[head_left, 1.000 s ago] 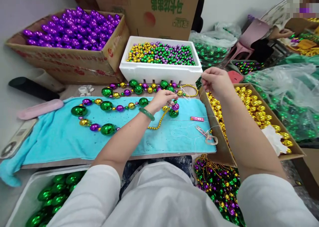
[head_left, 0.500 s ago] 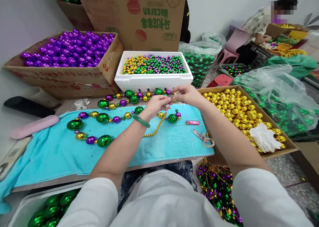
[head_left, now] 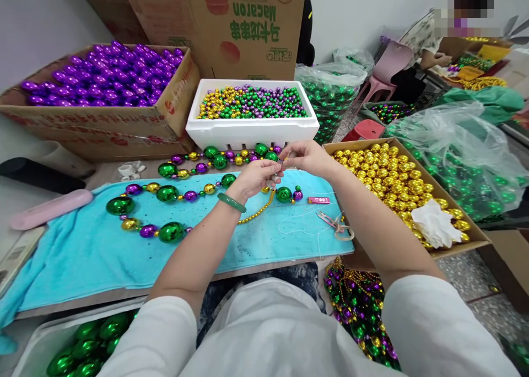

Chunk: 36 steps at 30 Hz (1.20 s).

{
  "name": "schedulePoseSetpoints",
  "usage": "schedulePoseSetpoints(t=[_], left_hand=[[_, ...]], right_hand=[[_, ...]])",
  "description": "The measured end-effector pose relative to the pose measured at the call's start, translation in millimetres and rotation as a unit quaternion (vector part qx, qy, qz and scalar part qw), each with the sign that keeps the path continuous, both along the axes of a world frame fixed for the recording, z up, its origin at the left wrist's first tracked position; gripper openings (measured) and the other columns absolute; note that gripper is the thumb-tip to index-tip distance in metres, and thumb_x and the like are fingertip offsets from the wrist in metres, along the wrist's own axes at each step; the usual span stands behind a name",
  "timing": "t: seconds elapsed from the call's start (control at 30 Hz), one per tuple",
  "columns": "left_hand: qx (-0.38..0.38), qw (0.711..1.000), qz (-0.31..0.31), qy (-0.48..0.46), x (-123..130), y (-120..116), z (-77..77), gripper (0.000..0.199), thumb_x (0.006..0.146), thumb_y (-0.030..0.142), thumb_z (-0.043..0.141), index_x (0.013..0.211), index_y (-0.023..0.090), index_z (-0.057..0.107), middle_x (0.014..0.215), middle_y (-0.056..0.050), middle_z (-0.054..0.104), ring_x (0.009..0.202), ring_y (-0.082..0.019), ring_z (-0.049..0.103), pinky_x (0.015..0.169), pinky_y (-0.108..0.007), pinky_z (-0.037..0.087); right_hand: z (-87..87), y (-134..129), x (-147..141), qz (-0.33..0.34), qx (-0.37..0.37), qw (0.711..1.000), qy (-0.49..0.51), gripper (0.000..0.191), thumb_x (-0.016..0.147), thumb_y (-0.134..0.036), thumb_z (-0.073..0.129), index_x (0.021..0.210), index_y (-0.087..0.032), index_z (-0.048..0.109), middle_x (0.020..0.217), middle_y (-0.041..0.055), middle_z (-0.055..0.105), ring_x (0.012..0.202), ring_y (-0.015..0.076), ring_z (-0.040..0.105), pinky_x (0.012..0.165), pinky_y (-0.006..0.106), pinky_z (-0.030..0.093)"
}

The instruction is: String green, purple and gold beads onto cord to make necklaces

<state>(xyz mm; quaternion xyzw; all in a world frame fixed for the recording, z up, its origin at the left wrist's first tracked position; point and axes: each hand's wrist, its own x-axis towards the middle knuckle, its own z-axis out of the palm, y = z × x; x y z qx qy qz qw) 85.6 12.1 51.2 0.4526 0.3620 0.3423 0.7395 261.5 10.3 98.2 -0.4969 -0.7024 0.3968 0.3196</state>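
Note:
Above the far side of the blue towel (head_left: 248, 250), my left hand (head_left: 261, 177) and my right hand (head_left: 303, 157) meet, fingertips pinched together. A tiny item between them is too small to name. A green bangle (head_left: 232, 202) circles my left wrist. Around and behind my left hand runs a necklace (head_left: 167, 193) of green, purple and gold beads, its end by a large green bead (head_left: 284, 194). A string of small gold beads (head_left: 258, 214) hangs below my left hand. White thread (head_left: 295, 222), small scissors (head_left: 336, 225) and a pink packet (head_left: 318, 200) lie to the right.
A white foam box (head_left: 252, 124) of small mixed beads stands ahead, a carton (head_left: 177, 90) of purple beads to its left. Gold beads fill a carton (head_left: 479, 243) at right. A pink long-shaped item (head_left: 52, 209) lies left. Another person (head_left: 427, 46) sits at back right.
My hands stay together, fingers shifted slightly at the pinch. White strands seen by my right hand before are now mostly out of sight there. The whole view has shifted slightly.

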Motion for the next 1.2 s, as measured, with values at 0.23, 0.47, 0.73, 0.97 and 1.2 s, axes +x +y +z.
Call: schedulePoseSetpoints(t=[0.23,0.47,0.73,0.97,1.2], left_hand=[[0.007,1.0,-0.02,-0.018,-0.5,2.7,-1.4,0.025,0.07,0.031,0.08,0.07,0.013,0.062,0.065,-0.002,0.063,0.053,-0.008,0.057,0.046,-0.019,0.04],[0.109,0.987,0.107,-0.05,17.8,0.9,-15.6,0.015,0.076,0.026,0.072,0.082,0.017,0.062,0.068,0.004,0.06,0.055,-0.006,0.056,0.052,-0.02,0.044],[0.113,0.991,0.036,-0.059,41.6,-4.6,-36.9,0.013,0.083,0.027,0.064,0.083,0.017,0.056,0.082,-0.001,0.067,0.059,-0.005,0.053,0.057,-0.019,0.043],[0.096,0.993,0.003,-0.066,46.1,-6.3,-40.1,0.015,0.074,0.025,0.072,0.079,0.014,0.064,0.076,-0.002,0.067,0.058,-0.006,0.053,0.056,-0.02,0.043],[0.037,0.999,-0.006,-0.033,43.2,-5.8,-42.3,0.023,0.066,0.023,0.079,0.085,0.011,0.072,0.072,-0.003,0.066,0.057,-0.006,0.054,0.056,-0.021,0.043]], right_hand=[[-8.5,-1.5,-1.9,-0.006,-0.023,0.998,0.061,0.011,0.068,-0.022,0.073,0.066,-0.016,0.064,0.064,-0.0006,0.062,0.062,0.0115,0.055,0.06,0.026,0.043],[2.5,-9.2,-6.1,-0.059,-0.034,0.993,0.097,0.012,0.073,-0.02,0.07,0.068,-0.017,0.06,0.056,-0.004,0.051,0.052,0.0081,0.044,0.051,0.025,0.036],[1.7,-9.3,10.4,-0.077,-0.047,0.984,0.151,0.02,0.075,-0.033,0.073,0.071,-0.02,0.059,0.051,-0.0042,0.047,0.047,0.009,0.039,0.045,0.025,0.032],[8.7,-6.3,27.2,-0.117,-0.016,0.972,0.201,0.02,0.079,-0.035,0.07,0.074,-0.017,0.061,0.056,-0.0028,0.048,0.051,0.0085,0.044,0.046,0.022,0.035],[9.4,-7.4,43.4,-0.149,-0.005,0.957,0.249,0.019,0.083,-0.029,0.067,0.074,-0.015,0.058,0.056,-0.005,0.047,0.047,0.0039,0.043,0.044,0.015,0.032]])
